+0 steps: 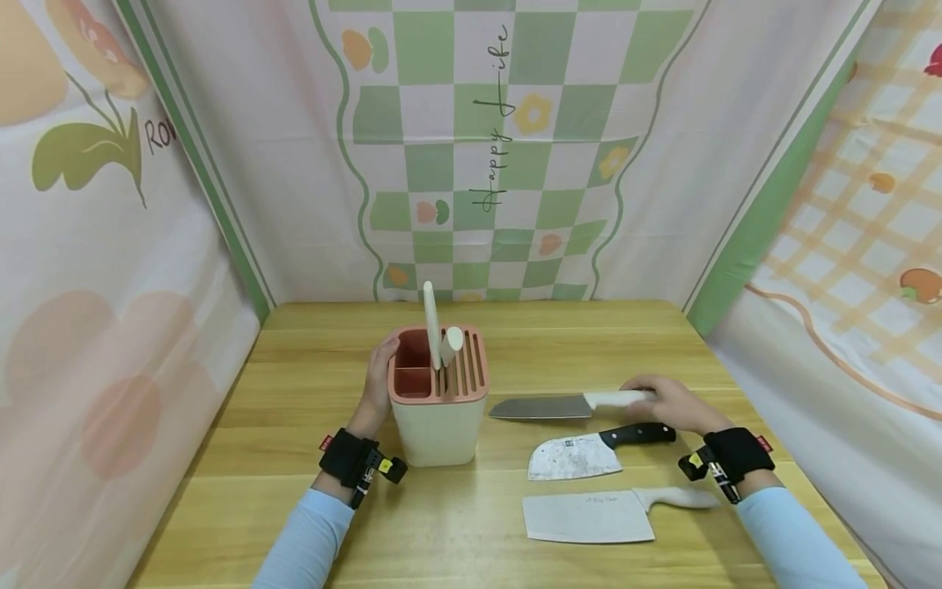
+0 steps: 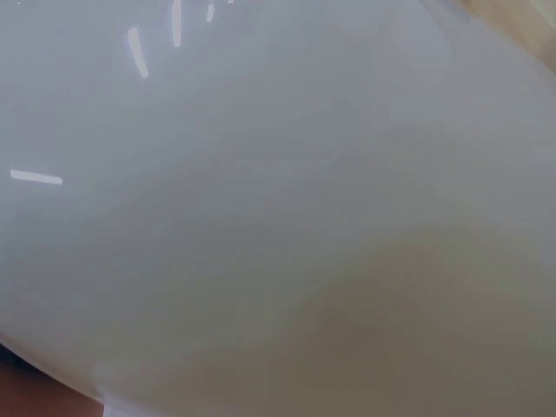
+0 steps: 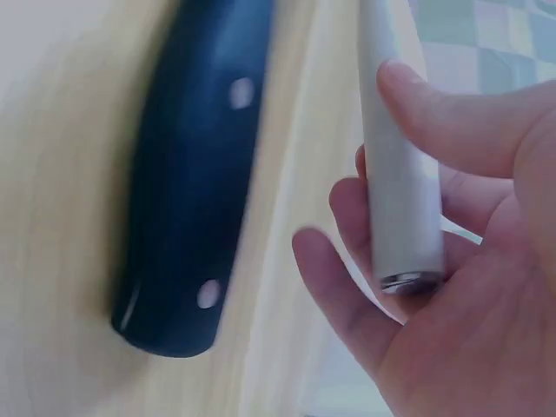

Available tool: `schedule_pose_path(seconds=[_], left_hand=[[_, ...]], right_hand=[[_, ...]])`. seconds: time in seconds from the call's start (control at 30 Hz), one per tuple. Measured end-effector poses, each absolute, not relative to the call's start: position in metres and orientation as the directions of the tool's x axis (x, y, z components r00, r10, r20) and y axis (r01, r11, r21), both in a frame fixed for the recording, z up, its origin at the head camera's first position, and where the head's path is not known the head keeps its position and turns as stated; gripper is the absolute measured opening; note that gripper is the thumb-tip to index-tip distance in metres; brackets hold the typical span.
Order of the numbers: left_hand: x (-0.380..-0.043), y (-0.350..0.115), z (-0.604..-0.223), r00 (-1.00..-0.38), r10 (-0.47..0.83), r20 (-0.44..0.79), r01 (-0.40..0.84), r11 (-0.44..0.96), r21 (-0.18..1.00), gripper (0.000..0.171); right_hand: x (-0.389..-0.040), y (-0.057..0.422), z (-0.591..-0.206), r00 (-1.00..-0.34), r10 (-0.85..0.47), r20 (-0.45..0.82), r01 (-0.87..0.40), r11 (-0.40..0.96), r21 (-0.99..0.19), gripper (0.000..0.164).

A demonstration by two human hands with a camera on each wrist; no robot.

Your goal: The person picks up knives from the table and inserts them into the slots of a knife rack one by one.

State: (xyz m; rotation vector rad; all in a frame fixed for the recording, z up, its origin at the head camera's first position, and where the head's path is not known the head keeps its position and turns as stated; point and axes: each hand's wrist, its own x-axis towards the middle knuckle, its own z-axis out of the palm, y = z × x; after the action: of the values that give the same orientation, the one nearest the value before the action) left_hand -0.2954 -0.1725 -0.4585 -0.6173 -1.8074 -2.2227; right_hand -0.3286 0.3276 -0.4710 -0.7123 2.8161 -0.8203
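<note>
Left hand [image 1: 377, 383] wraps the block [image 1: 439, 435] at its left; right of the block, right hand [image 1: 675, 402] pinches a knife [image 1: 567, 406].

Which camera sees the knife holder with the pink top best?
The head view: it shows almost all of the knife holder, with its pink top and two pale handles sticking up. The left wrist view shows just a shiny pale surface, probably its wall up close. The right wrist view doesn't show it.
</note>
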Motion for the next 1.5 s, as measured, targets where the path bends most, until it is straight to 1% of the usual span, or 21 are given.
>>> schedule_pose_path(seconds=[0.1,0.33,0.43,0.57,0.8,0.93,1.07,1.27,1.5], left_hand=[[-0.296,-0.173,-0.459,-0.893,0.089,0.441,0.415,-0.216,0.884,0.053],[-0.295,-0.174,-0.461,-0.891,0.091,0.444,0.422,-0.195,0.886,0.053],[-0.295,-0.174,-0.462,-0.89,0.09,0.447,0.423,-0.202,0.883,0.053],[-0.294,-0.174,-0.461,-0.888,0.097,0.45,0.423,-0.214,0.881,0.054],[-0.294,-0.174,-0.458,-0.886,0.104,0.452,0.423,-0.218,0.88,0.053],[-0.294,-0.173,-0.458,-0.889,0.103,0.446,0.418,-0.213,0.883,0.053],[-0.294,-0.173,-0.458,-0.894,0.089,0.44,0.416,-0.207,0.886,0.052],[-0.295,-0.172,-0.459,-0.892,0.096,0.441,0.413,-0.22,0.884,0.053],[-0.296,-0.174,-0.459,-0.884,0.112,0.455,0.423,-0.226,0.878,0.053]], right_hand=[[-0.326,0.328,-0.464,-0.884,-0.467,0.014,-0.393,0.727,-0.563,0.03],[-0.321,0.328,-0.448,-0.923,-0.384,-0.028,-0.282,0.723,-0.63,0.038],[-0.319,0.326,-0.441,-0.941,-0.339,-0.027,-0.236,0.709,-0.664,0.038],[-0.315,0.321,-0.431,-0.952,-0.308,-0.008,-0.21,0.669,-0.713,0.037],[-0.31,0.309,-0.414,-0.95,-0.308,0.05,-0.222,0.552,-0.804,0.036],[-0.306,0.297,-0.401,-0.96,-0.26,0.1,-0.224,0.508,-0.832,0.034],[-0.303,0.285,-0.389,-0.96,-0.229,0.159,-0.256,0.497,-0.83,0.031],[-0.297,0.273,-0.374,-0.929,-0.27,0.252,-0.356,0.473,-0.806,0.03],[-0.287,0.256,-0.352,-0.909,-0.288,0.301,-0.408,0.475,-0.78,0.028]])
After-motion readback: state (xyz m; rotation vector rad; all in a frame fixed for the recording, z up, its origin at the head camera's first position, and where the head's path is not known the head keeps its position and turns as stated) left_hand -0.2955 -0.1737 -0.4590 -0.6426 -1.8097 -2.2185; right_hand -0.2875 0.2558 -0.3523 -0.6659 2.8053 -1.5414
